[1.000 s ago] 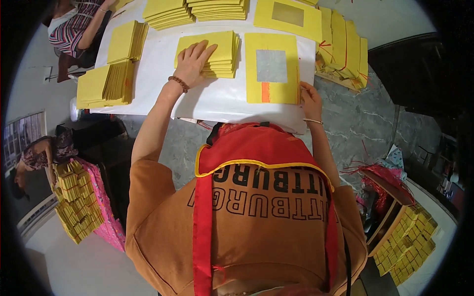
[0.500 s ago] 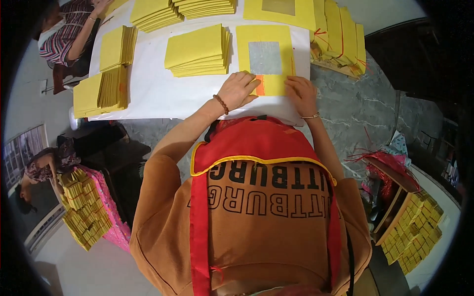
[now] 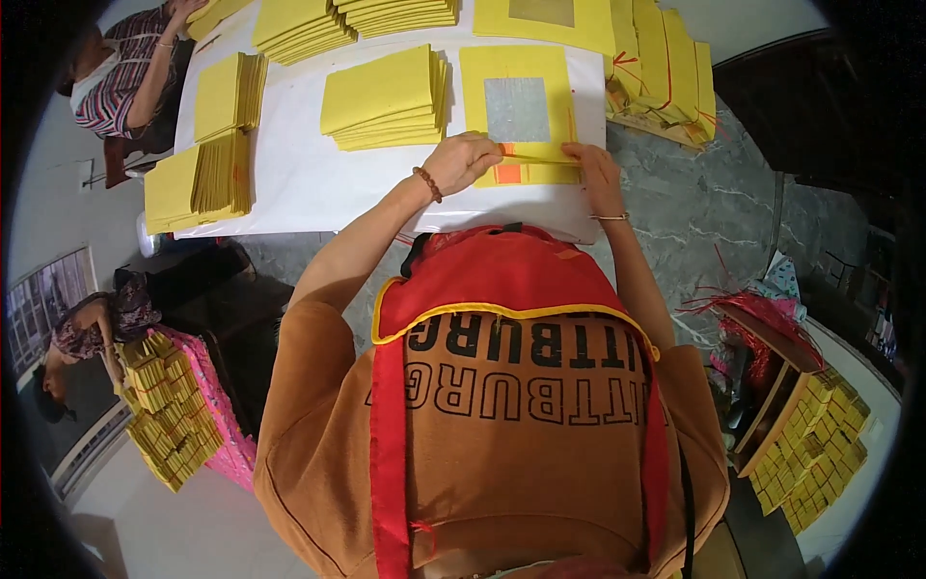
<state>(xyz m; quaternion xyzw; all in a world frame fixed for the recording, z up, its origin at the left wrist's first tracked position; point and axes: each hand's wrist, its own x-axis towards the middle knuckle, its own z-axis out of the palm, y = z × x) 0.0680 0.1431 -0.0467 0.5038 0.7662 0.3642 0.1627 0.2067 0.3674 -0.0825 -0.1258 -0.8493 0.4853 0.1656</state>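
At the front right of the white-covered table lies a stack of yellow paper sheets [image 3: 559, 101], its depth hard to judge, with a silver rectangle [image 3: 516, 109] on top. Both hands raise the near edge of the top sheet, which shows as a narrow strip between them. My left hand [image 3: 463, 160] pinches it at the left, beside an orange patch [image 3: 508, 174] on the yellow paper below. My right hand [image 3: 599, 177] grips its right end with the fingers closed. The left fingertips partly hide the edge.
Left of the sheets sits a fanned yellow paper stack [image 3: 378, 96]; more stacks [image 3: 198, 183] line the table's left end. Tied yellow bundles [image 3: 666, 72] stand at the far right. A co-worker [image 3: 130, 77] sits far left; another person [image 3: 92, 323] is beside piled bundles [image 3: 169, 410].
The near edge of the top sheet has come up off the stack, uncovering the paper beneath. My right hand has moved slightly right, and the left hand slightly up and left.
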